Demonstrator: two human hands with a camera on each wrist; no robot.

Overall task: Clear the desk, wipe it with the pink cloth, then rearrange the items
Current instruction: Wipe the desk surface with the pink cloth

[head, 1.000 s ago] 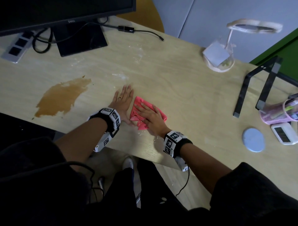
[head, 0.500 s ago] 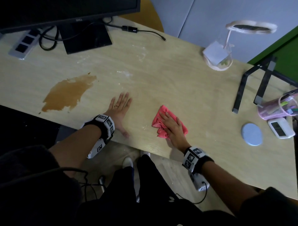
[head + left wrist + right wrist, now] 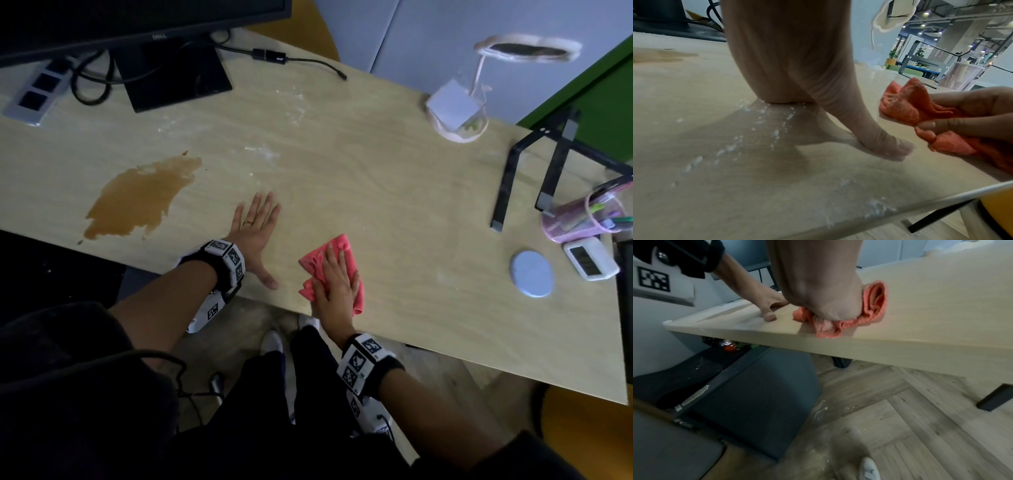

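Pink cloth [image 3: 337, 270] slid back left under flat right hand [image 3: 337, 291]; left hand [image 3: 255, 233] splayed on desk [image 3: 394, 192]

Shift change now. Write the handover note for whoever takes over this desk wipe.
Left hand: flat on the desk, holding nothing.
Right hand: pressing the pink cloth flat near the desk's front edge.
Done: middle of desk cleared.
Left: brown spill unwiped; white powder by the left hand and further back; then rearrange the items parked at the right, such as the pen cup.

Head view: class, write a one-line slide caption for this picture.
Right hand presses pink cloth near desk edge; left hand rests flat; brown spill unwiped.
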